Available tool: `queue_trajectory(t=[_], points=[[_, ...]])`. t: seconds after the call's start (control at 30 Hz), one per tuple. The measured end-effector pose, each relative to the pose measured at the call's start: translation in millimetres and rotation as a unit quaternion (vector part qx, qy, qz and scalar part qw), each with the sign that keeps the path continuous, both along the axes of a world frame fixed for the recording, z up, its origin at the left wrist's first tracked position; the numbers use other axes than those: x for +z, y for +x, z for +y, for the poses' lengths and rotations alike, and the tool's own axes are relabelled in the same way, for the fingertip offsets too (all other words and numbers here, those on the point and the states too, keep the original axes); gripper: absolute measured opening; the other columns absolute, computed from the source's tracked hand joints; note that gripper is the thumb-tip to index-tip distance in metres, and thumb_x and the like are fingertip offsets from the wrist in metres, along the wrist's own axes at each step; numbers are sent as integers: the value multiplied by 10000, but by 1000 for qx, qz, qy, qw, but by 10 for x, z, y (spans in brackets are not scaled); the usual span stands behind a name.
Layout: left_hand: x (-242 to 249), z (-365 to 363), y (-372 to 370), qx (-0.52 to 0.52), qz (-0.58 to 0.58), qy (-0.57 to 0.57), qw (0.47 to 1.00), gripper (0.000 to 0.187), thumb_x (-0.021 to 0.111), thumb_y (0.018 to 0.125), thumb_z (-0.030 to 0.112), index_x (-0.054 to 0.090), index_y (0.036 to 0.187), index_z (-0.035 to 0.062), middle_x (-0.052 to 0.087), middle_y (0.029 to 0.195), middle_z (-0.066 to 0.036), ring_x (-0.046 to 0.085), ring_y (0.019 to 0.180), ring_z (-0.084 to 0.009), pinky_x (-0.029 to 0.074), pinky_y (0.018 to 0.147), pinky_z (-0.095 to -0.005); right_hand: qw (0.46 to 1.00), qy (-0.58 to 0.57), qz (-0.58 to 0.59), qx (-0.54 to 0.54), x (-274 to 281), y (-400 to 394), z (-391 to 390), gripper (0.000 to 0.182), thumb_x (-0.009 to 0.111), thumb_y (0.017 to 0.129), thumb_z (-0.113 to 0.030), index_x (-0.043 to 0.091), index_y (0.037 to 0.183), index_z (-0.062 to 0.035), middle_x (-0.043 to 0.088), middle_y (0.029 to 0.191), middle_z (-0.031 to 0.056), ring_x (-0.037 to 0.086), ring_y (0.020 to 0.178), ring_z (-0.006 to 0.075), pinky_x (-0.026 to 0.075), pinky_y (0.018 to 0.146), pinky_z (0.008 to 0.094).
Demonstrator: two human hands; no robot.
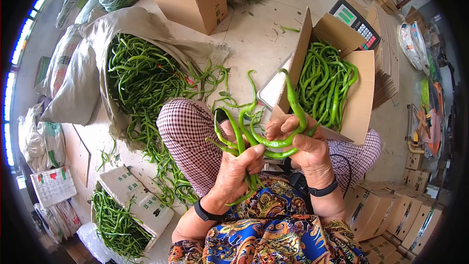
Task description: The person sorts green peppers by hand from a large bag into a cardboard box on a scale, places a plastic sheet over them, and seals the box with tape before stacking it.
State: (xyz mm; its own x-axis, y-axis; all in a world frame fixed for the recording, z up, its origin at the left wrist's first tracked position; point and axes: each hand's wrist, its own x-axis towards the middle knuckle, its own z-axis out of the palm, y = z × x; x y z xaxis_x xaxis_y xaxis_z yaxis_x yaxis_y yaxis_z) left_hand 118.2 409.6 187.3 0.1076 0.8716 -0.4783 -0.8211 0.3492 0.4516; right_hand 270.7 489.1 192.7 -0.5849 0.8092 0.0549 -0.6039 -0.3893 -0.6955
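Several long green chili peppers (239, 137) are gripped in my left hand (237, 168), their curved tips sticking out above and below the fist. My right hand (312, 151) is closed on more green chili peppers (294, 100); one of them points upward and others curve across toward my left hand. Both hands are close together above my lap. Just beyond my right hand stands an open cardboard box (359, 112) with green chili peppers (325, 80) lying lengthwise in it. A large sack (95, 44) lies on its side to the left, spilling chili peppers (141, 73) onto the floor.
Behind the box is a digital scale display (354, 22), beside stacked flat cardboard (388, 54). Another open carton (188, 7) stands at the back. A foam box (132, 188) with chili peppers is at the lower left. Packed cartons (376, 210) are stacked at the lower right.
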Motion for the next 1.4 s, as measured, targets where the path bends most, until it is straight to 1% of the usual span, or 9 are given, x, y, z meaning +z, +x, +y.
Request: queue_trajectory(t=[0.33, 0.47, 0.5, 0.67, 0.77, 0.87, 1.07, 1.13, 1.4], points=[[-129, -17, 78, 16, 66, -19, 998, 277, 644, 905, 118, 520, 1143, 47, 426, 719, 65, 366, 553, -22, 310, 509, -187, 999, -33, 13, -7, -79, 62, 30, 383, 595, 965, -191, 520, 1287, 4, 641, 1169, 150, 610, 1111, 233, 469, 997, 383], [-202, -99, 113, 102, 500, 163, 844, 623, 752, 769, 37, 495, 1335, 2, 515, 792, 7, 468, 647, -87, 375, 558, -217, 989, -124, 26, -76, -45, 23, 88, 301, 529, 1009, -187, 523, 1255, -13, 603, 960, 56, 569, 859, 130, 487, 816, 296], [-193, -64, 27, 29, 676, 277, 682, 687, 773, 712, 1, 504, 1344, 29, 525, 806, -36, 509, 681, -142, 424, 584, -254, 982, -153, 6, -107, -21, -3, 86, 272, 509, 1021, -186, 530, 1239, -24, 545, 868, 25, 506, 783, 109, 458, 756, 280], [-32, 265, 123, -25, 732, 323, 599, 482, 703, 768, 23, 570, 1231, 6, 575, 884, -159, 587, 674, -289, 480, 569, -379, 980, -183, 36, -65, 210, 32, 71, 477, 540, 1004, -298, 436, 1370, -11, 570, 1104, 61, 534, 1029, 144, 433, 930, 287], [134, 481, 120, -107, 522, 234, 813, 294, 715, 844, 122, 652, 1107, 6, 626, 749, -87, 579, 657, -180, 453, 615, -299, 997, -46, -44, -45, 494, 157, 215, 664, 591, 972, -177, 230, 1478, 55, 462, 1379, 179, 449, 1289, 224, 348, 1105, 370], [489, 573, 173, -174, 314, 123, 925, 240, 672, 931, 156, 665, 1130, 22, 662, 841, 27, 538, 751, -58, 452, 665, -252, 978, 27, -205, 20, 842, 352, 412, 538, 627, 948, -126, 394, 1394, 65, 568, 1286, 142, 537, 1207, 193, 423, 1042, 318], [740, 972, 396, -204, 232, 149, 939, 263, 613, 922, 187, 636, 1082, -21, 406, 601, 61, 308, 486, -34, 207, 454, -217, 928, 83, -359, 59, 1221, 826, 739, 513, 580, 977, -226, 446, 1376, 67, 596, 1280, 153, 549, 1203, 207, 442, 1006, 304], [710, 1137, 416, -222, 210, 113, 945, 290, 619, 915, 216, 634, 1076, -26, 379, 597, 69, 300, 486, -32, 211, 458, -211, 952, 52, -251, -166, 1203, 972, 661, 506, 575, 980, -244, 463, 1338, 94, 593, 1243, 151, 582, 1119, 190, 450, 976, 286], [363, 1377, 606, -280, 95, 120, 948, 265, 600, 931, 192, 618, 1087, -22, 380, 603, 72, 313, 506, -35, 243, 488, -200, 908, 10, -384, -167, 1114, 1738, 537, 447, 607, 960, -314, 573, 1263, 12, 615, 1211, 111, 611, 1049, 169, 506, 878, 289]])
